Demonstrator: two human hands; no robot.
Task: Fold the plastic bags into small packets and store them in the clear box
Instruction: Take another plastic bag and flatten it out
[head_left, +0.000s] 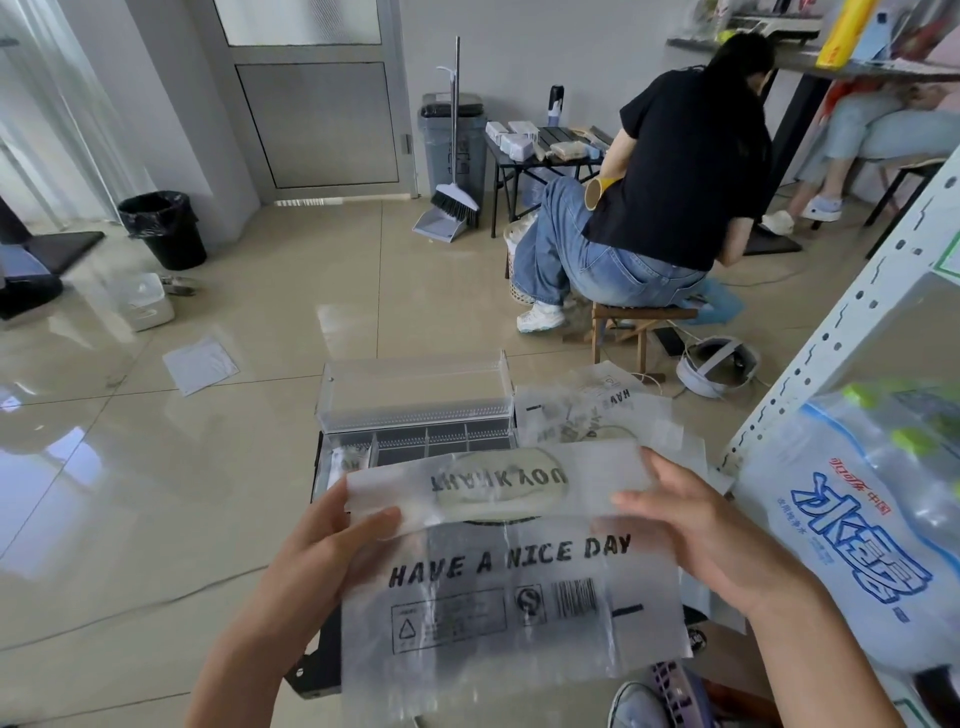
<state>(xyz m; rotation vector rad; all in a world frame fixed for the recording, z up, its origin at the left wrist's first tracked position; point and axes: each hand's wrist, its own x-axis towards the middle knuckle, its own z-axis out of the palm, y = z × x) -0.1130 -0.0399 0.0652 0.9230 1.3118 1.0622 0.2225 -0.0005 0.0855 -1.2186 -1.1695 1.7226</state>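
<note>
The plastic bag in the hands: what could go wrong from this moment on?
1. The left hand and right hand hold the plastic bag only at its ends, in the air, so the folded top strip may spring open.
2. The bag is far wider than the compartments of the clear box; a loosely folded packet may not fit in.

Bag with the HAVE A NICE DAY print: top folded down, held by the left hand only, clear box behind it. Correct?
Not quite. Both hands hold the bag: the left hand grips the fold's left end and the right hand its right end, as the head view shows. The top is folded down, with the clear box behind it.
</note>
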